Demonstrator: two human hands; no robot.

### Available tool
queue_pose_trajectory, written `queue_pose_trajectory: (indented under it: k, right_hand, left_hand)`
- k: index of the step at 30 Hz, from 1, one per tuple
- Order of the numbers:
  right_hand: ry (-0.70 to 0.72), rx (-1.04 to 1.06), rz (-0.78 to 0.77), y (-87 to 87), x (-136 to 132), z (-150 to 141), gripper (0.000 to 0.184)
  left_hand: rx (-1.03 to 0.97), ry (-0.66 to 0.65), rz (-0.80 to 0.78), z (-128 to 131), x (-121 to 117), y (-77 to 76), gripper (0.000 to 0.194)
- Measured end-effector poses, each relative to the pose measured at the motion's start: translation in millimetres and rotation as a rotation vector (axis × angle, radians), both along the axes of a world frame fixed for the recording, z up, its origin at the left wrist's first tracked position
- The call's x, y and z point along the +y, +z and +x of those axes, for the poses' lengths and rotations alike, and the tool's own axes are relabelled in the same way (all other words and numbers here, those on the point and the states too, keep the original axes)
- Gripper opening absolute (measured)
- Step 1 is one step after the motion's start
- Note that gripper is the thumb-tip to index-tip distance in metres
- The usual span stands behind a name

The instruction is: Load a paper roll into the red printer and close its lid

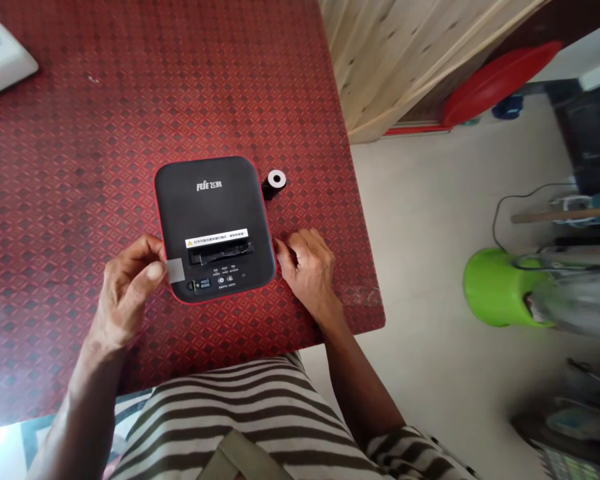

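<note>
Red, diamond-patterned bench (pixel 80 173) spans the left of the scene, its right edge giving way to pale floor (pixel 405 220) and, farther off, a cream curtain (pixel 405 60); three larger items rest on it: one black, red-rimmed device (pixel 205 210), one small roll (pixel 273 183) just beside its far right side, and one white object (pixel 5 57) at far left; two hands flank the device, which lies toward the bench's near edge; the left hand (pixel 130 283) has thumb and fingers drawn close at one translucent tab (pixel 177 271) by the near left corner, though whether they are clamped cannot be told; the right hand (pixel 307 267) is loosely curled against the right side, its grip equally unclear; some left fingertips are hidden, the white object is cut off by the frame, and the smallest print blurs; one green bucket (pixel 493 287) stands at right among things hard to make out; wide patterned surface stretches left and far of the device, with a narrower strip to the right edge.
</note>
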State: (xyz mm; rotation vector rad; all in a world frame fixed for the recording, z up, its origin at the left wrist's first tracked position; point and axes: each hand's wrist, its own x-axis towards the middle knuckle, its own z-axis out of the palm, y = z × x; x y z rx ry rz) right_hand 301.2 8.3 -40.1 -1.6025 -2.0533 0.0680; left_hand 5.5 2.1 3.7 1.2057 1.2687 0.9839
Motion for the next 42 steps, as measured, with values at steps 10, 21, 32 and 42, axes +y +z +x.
queue_pose_trajectory:
  k: [10,21,32,42]
  right_hand:
    - [-0.002,-0.001,-0.003,-0.6,0,0,0.035]
    - [-0.007,-0.023,-0.006,-0.1,-1,0,0.035]
    - [-0.010,-0.012,-0.021,1.6,-1,0,0.034]
    - [0.017,0.024,-0.027,10.5,-1,3,0.036]
  left_hand:
    - [0.147,0.036,-0.117,5,-6,17.1,0.022]
    - [0.086,0.109,-0.174,17,-5,18.0,0.021]
    - [0.067,0.135,-0.189,22,-9,18.1,0.018]
    - [0.073,0.106,-0.177,16,-1,24.1,0.021]
